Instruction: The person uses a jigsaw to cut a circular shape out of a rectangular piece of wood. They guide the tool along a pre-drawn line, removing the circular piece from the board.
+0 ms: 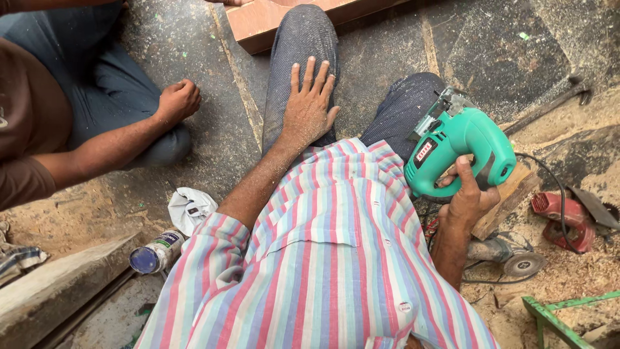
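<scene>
While another person (58,123) sat far on the left with a closed fist (177,100) resting by a bent knee, a crumpled white cloth (189,208) lay on the dusty floor (194,52) near them. Just below the cloth lay a small can with a blue lid (154,253), tipped on its side.

Next came the left hand (309,106). It lay flat on the left knee, palm down, fingers spread out and holding nothing. Past the knee, at the top, sat a block of reddish wood (258,26).

A striped shirt (323,258) filled the middle.

Further right, the right hand (470,194) was wrapped tight around the handle of a green power saw (458,145). The saw was held up beside the right knee, with its metal front end pointing away from the body. A black cord (552,178) ran from it across the sawdust. A wood block (510,194) sat under the hand.

Below that lay a grinder with a round disc (513,258). A red tool (562,216) lay far right, a hammer (549,106) lay above it, and a green metal frame (555,320) stood in the corner.
</scene>
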